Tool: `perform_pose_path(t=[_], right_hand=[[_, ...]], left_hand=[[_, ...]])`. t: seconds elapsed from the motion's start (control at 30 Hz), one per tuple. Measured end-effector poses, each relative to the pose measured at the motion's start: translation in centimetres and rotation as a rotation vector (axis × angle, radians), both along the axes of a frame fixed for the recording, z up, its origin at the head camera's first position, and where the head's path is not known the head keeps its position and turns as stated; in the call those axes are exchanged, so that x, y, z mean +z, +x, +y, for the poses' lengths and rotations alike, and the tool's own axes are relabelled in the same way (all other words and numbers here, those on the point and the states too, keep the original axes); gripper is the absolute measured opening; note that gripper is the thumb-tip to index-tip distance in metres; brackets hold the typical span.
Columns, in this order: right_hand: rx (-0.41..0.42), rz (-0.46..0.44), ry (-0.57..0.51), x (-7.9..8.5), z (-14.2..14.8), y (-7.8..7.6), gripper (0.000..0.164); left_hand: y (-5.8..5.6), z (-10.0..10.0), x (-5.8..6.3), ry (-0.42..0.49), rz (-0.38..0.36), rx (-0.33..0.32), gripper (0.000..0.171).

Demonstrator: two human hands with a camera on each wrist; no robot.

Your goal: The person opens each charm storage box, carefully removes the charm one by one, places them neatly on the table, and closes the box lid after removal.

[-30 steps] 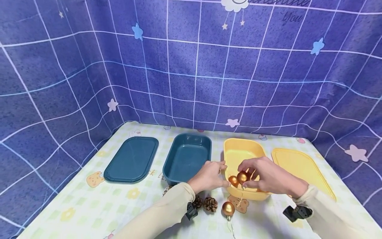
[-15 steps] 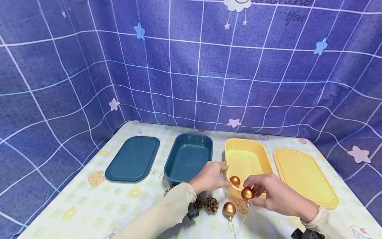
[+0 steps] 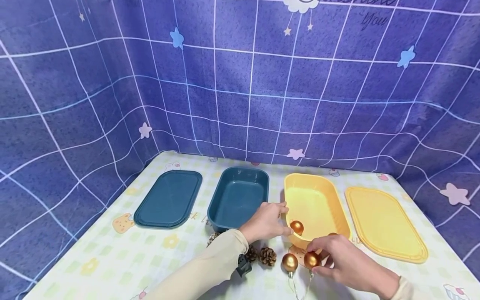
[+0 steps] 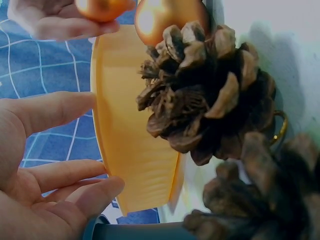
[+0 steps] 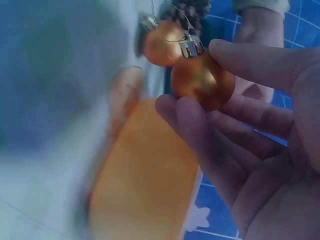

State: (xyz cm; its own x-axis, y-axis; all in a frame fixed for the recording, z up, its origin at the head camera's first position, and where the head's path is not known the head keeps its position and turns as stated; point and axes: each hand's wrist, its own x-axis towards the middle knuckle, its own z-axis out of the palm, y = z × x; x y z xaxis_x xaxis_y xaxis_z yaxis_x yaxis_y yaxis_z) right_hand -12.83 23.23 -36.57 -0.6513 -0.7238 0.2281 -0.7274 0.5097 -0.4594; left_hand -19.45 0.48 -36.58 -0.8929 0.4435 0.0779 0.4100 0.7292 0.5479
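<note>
My right hand (image 3: 350, 262) pinches a gold Christmas ball (image 3: 312, 260) between thumb and fingertips, low in front of the yellow container (image 3: 315, 204). The silver cap and string of this ball show in the right wrist view. Beside it on the cloth lies another gold ball (image 3: 290, 262), its string trailing toward me. My left hand (image 3: 264, 223) grips the near left part of the container's rim, its digits spread along the edge. Inside the container sits a gold ball (image 3: 297, 227) at the near left corner, and part of another (image 3: 333, 234) shows behind my right hand.
Left of the yellow container stands a dark blue container (image 3: 240, 200), with a blue lid (image 3: 168, 200) farther left. A yellow lid (image 3: 386, 225) lies at the right. Several pine cones (image 3: 268, 256) lie near my left forearm, partly hidden. A blue grid-patterned curtain (image 3: 232, 104) hangs behind.
My right hand has lifted a gold ball out of the yellow container and brought it toward me, down beside the ball on the cloth. My left hand stays at the rim.
</note>
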Motion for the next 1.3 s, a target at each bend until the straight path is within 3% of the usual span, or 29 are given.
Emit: perform_pose_path(t=[0.23, 0.47, 0.73, 1.03, 1.3], right_hand=[[-0.015, 0.064, 0.027, -1.3, -0.2, 0.1, 0.023], [-0.136, 0.102, 0.046, -2.0, -0.7, 0.4, 0.024], [-0.174, 0.242, 0.039, -3.1, -1.1, 0.5, 0.027], [-0.13, 0.25, -0.006, -4.1, -1.1, 0.5, 0.029], [-0.143, 0.215, 0.02, -4.0, -0.9, 0.6, 0.03]], left_hand=[[0.0, 0.1, 0.2, -0.007, -0.001, -0.004, 0.057], [0.1, 0.1, 0.2, 0.008, -0.013, 0.003, 0.061], [0.1, 0.1, 0.2, 0.004, -0.015, 0.008, 0.062], [0.1, 0.0, 0.2, 0.002, -0.01, 0.009, 0.062], [0.1, 0.0, 0.2, -0.015, 0.015, -0.003, 0.059]])
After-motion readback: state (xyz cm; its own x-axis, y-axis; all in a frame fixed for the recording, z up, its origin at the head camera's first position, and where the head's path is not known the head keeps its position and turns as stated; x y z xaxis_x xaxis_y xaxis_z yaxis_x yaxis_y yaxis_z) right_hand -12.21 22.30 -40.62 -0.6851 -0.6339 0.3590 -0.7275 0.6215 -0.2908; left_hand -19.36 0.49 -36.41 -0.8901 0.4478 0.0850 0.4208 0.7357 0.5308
